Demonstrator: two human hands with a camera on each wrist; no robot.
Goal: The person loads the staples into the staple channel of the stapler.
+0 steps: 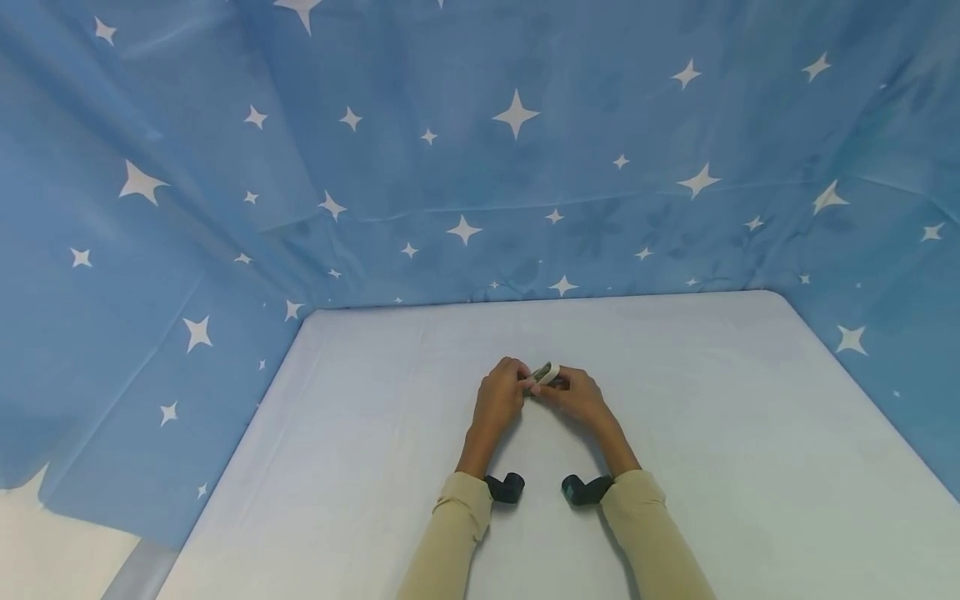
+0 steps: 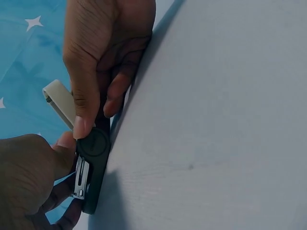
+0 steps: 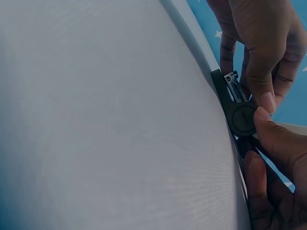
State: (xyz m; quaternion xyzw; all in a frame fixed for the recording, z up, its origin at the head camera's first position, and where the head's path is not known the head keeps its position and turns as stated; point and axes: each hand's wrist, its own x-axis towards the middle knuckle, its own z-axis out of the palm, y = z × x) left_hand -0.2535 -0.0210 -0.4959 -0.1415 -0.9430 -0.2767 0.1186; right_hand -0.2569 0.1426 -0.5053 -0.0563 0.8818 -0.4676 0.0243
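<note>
Both hands hold a small folding nail clipper low over the white table. Its dark green body (image 2: pixel 99 175) has a round disc (image 3: pixel 244 119) at the pivot, with a silver metal clipper (image 2: pixel 81 178) lying along one side. A cream-coloured arm (image 2: pixel 61 99) angles out from the pivot on the right hand's side. My left hand (image 1: pixel 501 397) pinches the silver end, its thumb by the disc and its fingers behind. The right hand (image 1: pixel 583 397) grips the other end, thumb tip at the disc's edge; its curled fingers partly hide that end.
The white table (image 1: pixel 360 433) runs around the hands, its far edge against a blue curtain (image 1: pixel 420 175) with white stars. Black wrist cameras (image 1: pixel 507 488) sit at the inner side of both beige sleeves (image 1: pixel 450 533).
</note>
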